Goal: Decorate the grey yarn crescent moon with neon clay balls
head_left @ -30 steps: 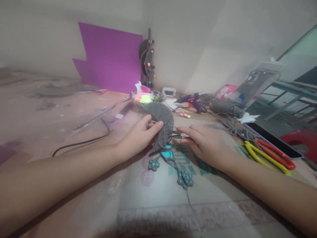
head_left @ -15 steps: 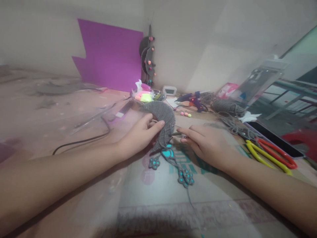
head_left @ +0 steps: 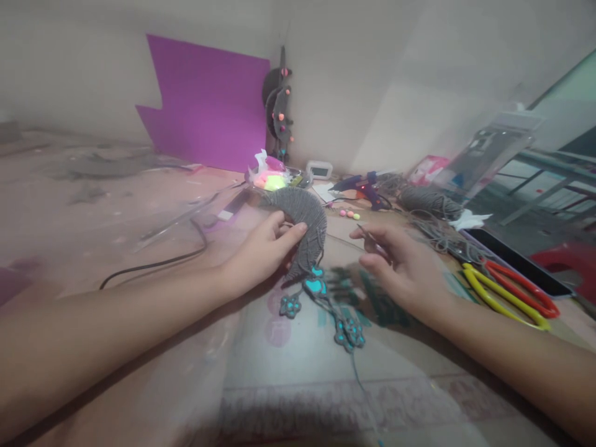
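Note:
My left hand (head_left: 274,242) grips a grey yarn-wrapped crescent (head_left: 311,217) by its inner curve, thumb on the front face. From the crescent's lower end hang grey yarn ornaments with turquoise fillings: a heart-like piece (head_left: 315,285), a small flower shape (head_left: 290,306) and a flower cluster (head_left: 350,334). To the right of the crescent, apart from it, my right hand (head_left: 395,261) has its fingers curled around a thin pointed tool (head_left: 367,234), mostly hidden, whose kind I cannot make out. A thin strand (head_left: 342,240) stretches between the crescent and this hand.
Behind the crescent sits a bowl of bright soft pieces (head_left: 272,180). A glue gun (head_left: 365,189) with a lit red light, small coloured balls (head_left: 349,214), a grey yarn skein (head_left: 431,203), a phone (head_left: 516,261) and red-and-yellow-handled scissors (head_left: 505,295) lie rightward. A purple board (head_left: 214,105) leans on the wall.
My right hand has moved away to the right from the crescent's edge, and its tool now points up-left. The crescent, in my left hand, has shifted slightly left.

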Motion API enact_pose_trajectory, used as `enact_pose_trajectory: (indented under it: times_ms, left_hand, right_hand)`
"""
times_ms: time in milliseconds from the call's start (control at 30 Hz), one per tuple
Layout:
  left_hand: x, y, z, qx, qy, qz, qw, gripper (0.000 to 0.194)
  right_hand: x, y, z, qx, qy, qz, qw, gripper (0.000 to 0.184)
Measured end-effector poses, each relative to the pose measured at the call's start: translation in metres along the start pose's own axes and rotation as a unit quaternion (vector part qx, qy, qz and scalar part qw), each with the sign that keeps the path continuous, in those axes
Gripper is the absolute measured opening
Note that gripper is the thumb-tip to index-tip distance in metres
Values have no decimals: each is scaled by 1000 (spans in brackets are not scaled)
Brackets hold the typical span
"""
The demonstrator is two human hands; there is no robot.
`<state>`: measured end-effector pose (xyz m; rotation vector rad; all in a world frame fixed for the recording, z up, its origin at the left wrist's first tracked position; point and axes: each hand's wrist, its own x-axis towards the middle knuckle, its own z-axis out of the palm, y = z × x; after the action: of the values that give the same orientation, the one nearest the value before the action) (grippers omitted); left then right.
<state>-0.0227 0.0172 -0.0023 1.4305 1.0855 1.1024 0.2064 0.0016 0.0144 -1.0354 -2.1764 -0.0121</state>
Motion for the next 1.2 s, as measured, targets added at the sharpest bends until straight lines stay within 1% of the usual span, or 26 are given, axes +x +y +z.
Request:
enact_pose_trajectory:
  times_ms: [67, 100, 233, 300, 367, 467, 567, 633, 767, 867, 1067, 1133, 1200]
  left_hand:
    - [0, 0, 0, 8, -4, 12, 1000, 26]
    - [-1, 0, 0, 13, -7, 17, 1000, 26]
    - [-2, -1, 0, 23, -13, 27, 999, 24]
    - [-2, -2, 0, 30, -12, 30, 999, 23]
    - [-2, -3, 0, 40, -12, 40, 998, 23]
    - [-3, -5, 1, 65, -17, 60, 996, 26]
    - [-4, -6, 1, 99, -23, 85, 991, 26]
    - [-5, -6, 1, 123, -25, 99, 987, 25]
    - [-6, -6, 0, 177, -28, 123, 976, 29]
    - [-7, -6, -1, 194, -39, 128, 972, 28]
    - [-6, -6, 0, 135, -45, 114, 983, 20]
    - [-5, -6, 0, 112, -44, 101, 988, 19]
    - [-5, -5, 1, 90, -39, 82, 992, 21]
  right_hand:
    - [3, 1, 5, 32, -23, 59, 997, 17]
    - [5, 1, 8, 47, -37, 78, 995, 17]
    - [10, 2, 12, 98, -82, 111, 985, 24]
    - [11, 1, 12, 138, -103, 142, 975, 27]
    - [11, 0, 13, 188, -128, 183, 956, 30]
    - [13, -3, 18, 281, -149, 228, 920, 30]
    - [14, -5, 23, 363, -154, 248, 885, 23]
    - [14, -6, 24, 380, -154, 256, 875, 22]
    - [13, -8, 24, 368, -155, 255, 881, 27]
    - [12, -10, 23, 363, -159, 252, 883, 28]
    - [10, -9, 23, 365, -169, 237, 884, 23]
    - [10, -7, 22, 335, -155, 234, 900, 24]
    - [11, -5, 19, 290, -122, 222, 923, 26]
